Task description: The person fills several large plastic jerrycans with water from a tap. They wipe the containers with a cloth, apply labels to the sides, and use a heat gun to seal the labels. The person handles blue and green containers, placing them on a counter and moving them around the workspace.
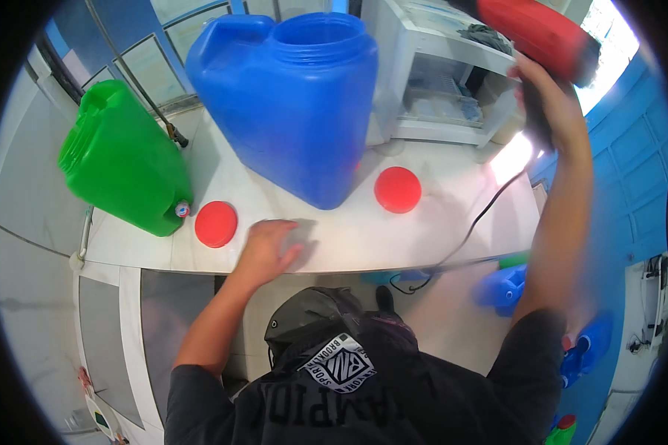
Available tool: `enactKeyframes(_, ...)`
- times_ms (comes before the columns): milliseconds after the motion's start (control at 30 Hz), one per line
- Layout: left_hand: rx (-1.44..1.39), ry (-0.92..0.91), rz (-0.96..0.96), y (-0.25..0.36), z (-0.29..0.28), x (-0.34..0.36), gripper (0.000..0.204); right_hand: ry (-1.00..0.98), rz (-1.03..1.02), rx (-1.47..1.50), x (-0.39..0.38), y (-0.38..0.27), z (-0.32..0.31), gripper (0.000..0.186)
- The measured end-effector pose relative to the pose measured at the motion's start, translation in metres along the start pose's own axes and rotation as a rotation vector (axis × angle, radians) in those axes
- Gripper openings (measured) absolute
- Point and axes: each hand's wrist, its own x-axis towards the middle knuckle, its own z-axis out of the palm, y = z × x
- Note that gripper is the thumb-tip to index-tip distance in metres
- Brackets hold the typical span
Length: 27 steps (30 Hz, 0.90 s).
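High at the right, my right hand (560, 104) is wrapped round the black handle of a red heat gun (538, 33), lifted above the table. A black cord (473, 226) runs from it down over the table's front edge. My left hand (269, 251) hovers over or rests on the white table (330, 241), fingers apart and holding nothing. Closest to it lies a red screw cap (216, 224). Behind stands a large blue jerrycan (297, 111) with its mouth uncovered. A second red cap (398, 190) is right of the jerrycan's base. A green jerrycan (126, 159) leans at the left.
A white open-fronted cabinet (441, 130) stands at the table's back right, with a dark cloth (486, 37) on top. Blue containers (503, 288) are below the table's right side. A thin metal rod (130, 70) slants behind the green jerrycan. Blue panelling (631, 170) borders the right.
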Motion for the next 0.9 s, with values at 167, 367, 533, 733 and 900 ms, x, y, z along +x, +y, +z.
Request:
enactKeyframes(167, 0.093, 0.109, 0.335, 0.096, 0.1, 0.102, 0.052, -0.142, -0.206, -0.71, 0.116, 0.006, -0.001, 0.054)
enactKeyframes(367, 0.16, -0.261, 0.071, 0.162, 0.142, 0.158, 0.063, -0.294, -0.304, -1.274, 0.189, 0.034, 0.008, 0.05)
enactKeyframes(533, -1.12, 0.28, -0.879, 0.116, 0.173, 0.203, 0.048, -0.233, -0.496, -1.122, 0.18, 0.032, 0.015, 0.044)
enactKeyframes(733, -2.034, 0.665, -0.959, 0.08, 0.175, 0.247, 0.037, -0.262, -0.763, -0.364, 0.039, 0.071, 0.008, 0.04)
enactKeyframes(900, -2.15, 0.846, -0.977, 0.058, 0.187, 0.259, 0.02, -0.774, -0.396, -0.296, -0.016, 0.134, 0.017, 0.04)
